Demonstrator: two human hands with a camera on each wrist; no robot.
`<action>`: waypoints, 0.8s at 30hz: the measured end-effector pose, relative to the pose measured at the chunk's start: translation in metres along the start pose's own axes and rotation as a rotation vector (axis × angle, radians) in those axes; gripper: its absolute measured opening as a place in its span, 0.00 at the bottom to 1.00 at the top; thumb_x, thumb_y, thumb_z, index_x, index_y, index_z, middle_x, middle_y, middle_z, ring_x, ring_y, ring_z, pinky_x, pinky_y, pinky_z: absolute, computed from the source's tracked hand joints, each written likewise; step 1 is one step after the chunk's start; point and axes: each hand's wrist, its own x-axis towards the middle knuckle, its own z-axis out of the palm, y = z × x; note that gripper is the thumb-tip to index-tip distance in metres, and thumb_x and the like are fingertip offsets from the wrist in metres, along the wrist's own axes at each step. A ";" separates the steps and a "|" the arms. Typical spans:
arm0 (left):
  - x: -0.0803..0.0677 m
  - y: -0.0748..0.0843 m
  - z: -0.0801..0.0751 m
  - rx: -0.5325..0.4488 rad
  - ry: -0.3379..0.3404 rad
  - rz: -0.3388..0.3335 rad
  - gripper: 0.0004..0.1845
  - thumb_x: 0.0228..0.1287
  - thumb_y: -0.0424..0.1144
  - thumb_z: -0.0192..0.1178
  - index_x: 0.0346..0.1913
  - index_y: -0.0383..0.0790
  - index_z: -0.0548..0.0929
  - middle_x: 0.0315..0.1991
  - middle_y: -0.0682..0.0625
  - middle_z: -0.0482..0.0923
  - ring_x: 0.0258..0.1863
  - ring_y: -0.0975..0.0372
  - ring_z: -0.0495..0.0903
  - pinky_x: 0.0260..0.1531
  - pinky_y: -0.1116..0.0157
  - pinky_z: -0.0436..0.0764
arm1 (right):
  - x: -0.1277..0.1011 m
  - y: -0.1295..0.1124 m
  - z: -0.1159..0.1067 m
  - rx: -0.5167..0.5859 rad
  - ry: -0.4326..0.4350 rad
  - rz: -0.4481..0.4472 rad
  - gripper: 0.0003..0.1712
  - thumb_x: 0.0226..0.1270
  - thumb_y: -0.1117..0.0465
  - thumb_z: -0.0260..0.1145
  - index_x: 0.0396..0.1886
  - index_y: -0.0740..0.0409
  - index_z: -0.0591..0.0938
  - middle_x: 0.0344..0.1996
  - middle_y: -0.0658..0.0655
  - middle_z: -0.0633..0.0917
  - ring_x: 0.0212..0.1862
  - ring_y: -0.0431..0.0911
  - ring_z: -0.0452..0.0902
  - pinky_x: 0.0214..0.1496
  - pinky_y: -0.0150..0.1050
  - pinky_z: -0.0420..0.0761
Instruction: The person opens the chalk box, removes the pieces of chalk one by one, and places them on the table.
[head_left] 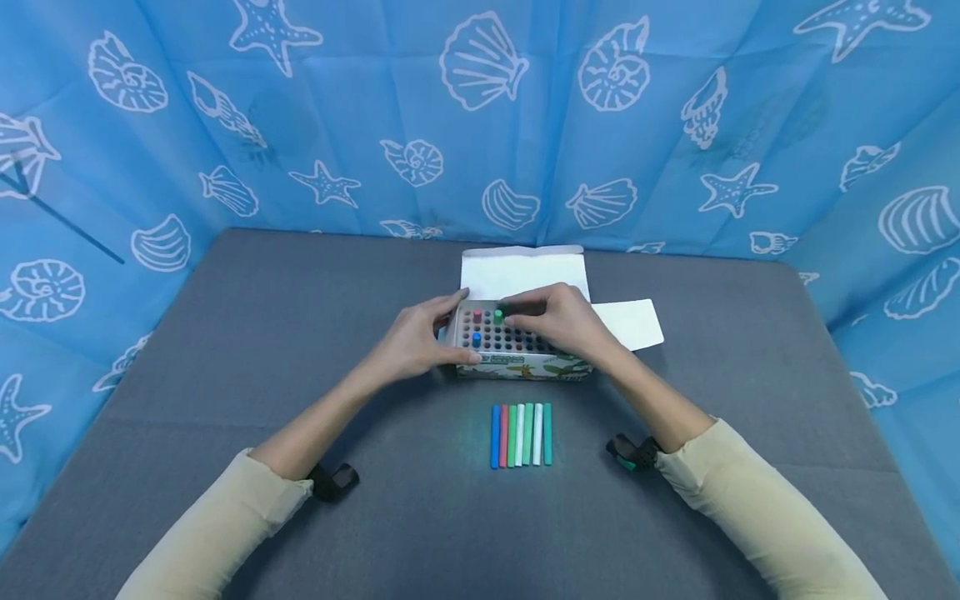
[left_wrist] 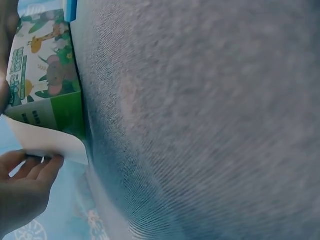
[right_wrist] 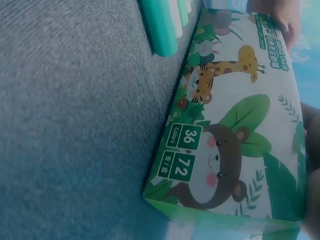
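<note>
An open cardboard box (head_left: 525, 365) with animal pictures stands in the middle of the grey table (head_left: 225, 350). Its grey tray of holes holds a red stick (head_left: 477, 316), a blue stick (head_left: 476, 339) and a green stick (head_left: 498, 317), all upright. My left hand (head_left: 452, 327) grips the box's left end, thumb on the front face and fingers behind. My right hand (head_left: 513, 310) lies over the tray's right part and pinches the top of the green stick. The printed front face of the box (right_wrist: 230, 125) fills the right wrist view, and the box (left_wrist: 45, 75) shows at the upper left of the left wrist view.
Several coloured sticks (head_left: 521, 434) lie side by side on the table in front of the box, and their ends (right_wrist: 162, 25) show beside it. The white lid flap (head_left: 525, 271) lies open behind the box, a side flap (head_left: 633, 323) to its right. Blue shell-print cloth walls (head_left: 480, 108) surround the table.
</note>
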 end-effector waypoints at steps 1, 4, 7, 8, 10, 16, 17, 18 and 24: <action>0.000 0.000 -0.001 -0.002 -0.003 0.005 0.55 0.50 0.51 0.78 0.77 0.42 0.59 0.70 0.38 0.66 0.63 0.49 0.74 0.61 0.55 0.76 | 0.001 0.000 0.001 -0.002 0.002 0.006 0.17 0.64 0.56 0.72 0.52 0.55 0.88 0.41 0.55 0.90 0.42 0.46 0.85 0.45 0.44 0.83; 0.001 -0.001 -0.001 -0.005 -0.009 0.013 0.54 0.50 0.51 0.78 0.77 0.44 0.60 0.70 0.38 0.67 0.63 0.50 0.74 0.61 0.56 0.76 | 0.002 0.001 0.004 -0.023 0.013 0.013 0.17 0.63 0.54 0.74 0.50 0.54 0.88 0.40 0.54 0.90 0.39 0.45 0.85 0.40 0.42 0.82; 0.001 -0.002 -0.001 -0.013 -0.015 0.013 0.53 0.50 0.52 0.78 0.77 0.44 0.60 0.70 0.39 0.67 0.64 0.50 0.73 0.62 0.56 0.75 | 0.003 0.001 0.007 -0.074 0.024 0.011 0.16 0.62 0.53 0.74 0.49 0.53 0.89 0.39 0.54 0.90 0.35 0.44 0.84 0.33 0.40 0.80; 0.001 -0.002 -0.001 -0.012 -0.016 0.013 0.53 0.50 0.52 0.78 0.77 0.44 0.60 0.70 0.39 0.67 0.64 0.50 0.73 0.62 0.56 0.75 | 0.003 0.001 0.008 -0.094 0.030 0.009 0.16 0.62 0.53 0.74 0.48 0.53 0.90 0.39 0.54 0.90 0.34 0.43 0.84 0.31 0.39 0.79; 0.001 -0.002 -0.001 -0.007 -0.015 0.008 0.53 0.50 0.52 0.78 0.77 0.45 0.61 0.70 0.39 0.67 0.64 0.50 0.73 0.61 0.56 0.76 | 0.003 0.001 0.010 -0.130 0.042 0.003 0.14 0.63 0.53 0.74 0.47 0.52 0.90 0.38 0.53 0.90 0.33 0.43 0.84 0.28 0.39 0.78; 0.001 -0.001 0.000 0.010 -0.012 -0.007 0.53 0.50 0.53 0.77 0.77 0.45 0.61 0.71 0.40 0.67 0.63 0.50 0.74 0.61 0.54 0.76 | 0.003 0.001 0.012 -0.197 0.077 -0.060 0.11 0.67 0.54 0.71 0.43 0.54 0.90 0.35 0.52 0.90 0.35 0.42 0.85 0.34 0.40 0.83; 0.001 -0.001 0.000 0.010 -0.012 -0.008 0.53 0.50 0.52 0.77 0.77 0.45 0.61 0.71 0.39 0.67 0.63 0.50 0.74 0.61 0.54 0.76 | 0.003 0.001 0.013 -0.200 0.082 -0.070 0.10 0.67 0.54 0.70 0.43 0.54 0.89 0.35 0.52 0.90 0.35 0.42 0.85 0.35 0.40 0.83; 0.001 -0.001 0.000 0.011 -0.011 -0.011 0.53 0.50 0.53 0.77 0.77 0.45 0.61 0.71 0.40 0.66 0.63 0.50 0.74 0.61 0.54 0.76 | 0.003 0.001 0.012 -0.200 0.089 -0.075 0.09 0.68 0.55 0.70 0.42 0.54 0.88 0.35 0.52 0.90 0.35 0.43 0.85 0.36 0.41 0.83; 0.002 0.001 0.000 0.008 -0.010 -0.017 0.53 0.51 0.52 0.77 0.77 0.46 0.61 0.71 0.39 0.66 0.63 0.49 0.74 0.61 0.54 0.76 | 0.001 0.001 0.012 -0.153 0.093 -0.100 0.08 0.72 0.56 0.66 0.42 0.55 0.82 0.36 0.55 0.89 0.32 0.44 0.85 0.33 0.40 0.84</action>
